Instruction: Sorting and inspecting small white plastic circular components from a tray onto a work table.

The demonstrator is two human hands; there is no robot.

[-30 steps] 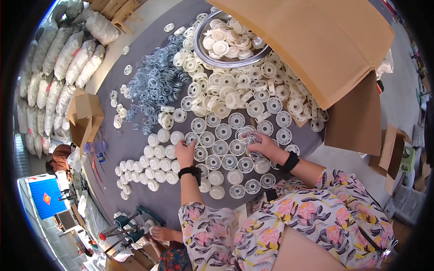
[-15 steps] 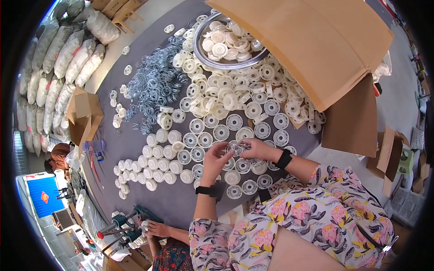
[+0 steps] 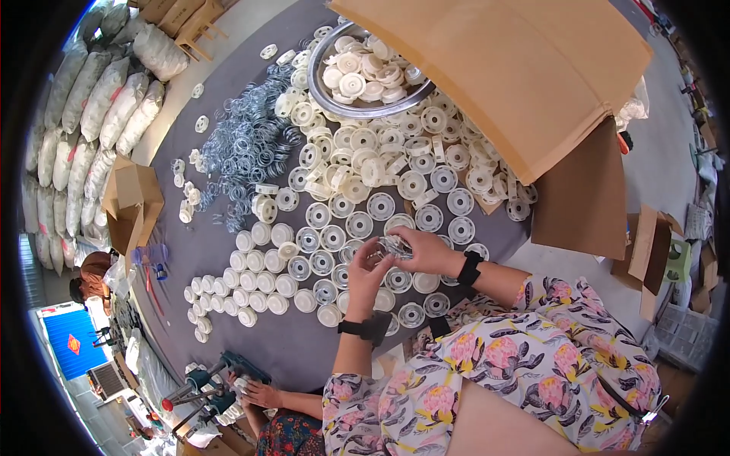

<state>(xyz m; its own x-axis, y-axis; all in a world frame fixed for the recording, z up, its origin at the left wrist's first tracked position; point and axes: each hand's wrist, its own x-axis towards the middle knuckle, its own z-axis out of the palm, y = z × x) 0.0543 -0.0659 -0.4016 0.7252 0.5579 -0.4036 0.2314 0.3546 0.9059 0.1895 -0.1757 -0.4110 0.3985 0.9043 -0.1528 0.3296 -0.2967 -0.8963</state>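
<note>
My left hand (image 3: 366, 275) and my right hand (image 3: 427, 252) meet above rows of white plastic wheels. Shiny wire coil springs (image 3: 392, 247) are pinched between their fingers; how many each one grips is too fine to make out. Open round white wheels with rings inside, such as one wheel (image 3: 359, 225), lie flat under and around both hands. Left of my left hand stand rows of closed white round caps (image 3: 264, 281). A large heap of loose blue-grey coil springs (image 3: 247, 144) lies farther off on the grey tabletop (image 3: 182, 266).
A metal bowl (image 3: 325, 99) of cream discs stands at the back beside piled wheels (image 3: 365, 163). A big cardboard box (image 3: 525, 83) leans over the right side. At lower left, a co-worker's hand (image 3: 262, 394) is at a green hand press (image 3: 243, 368). White sacks (image 3: 103, 99) are stacked far left.
The whole view has shifted slightly, so the table things sit farther left. My hands stay close together with springs in the fingers; the left fingers look a little more spread.
</note>
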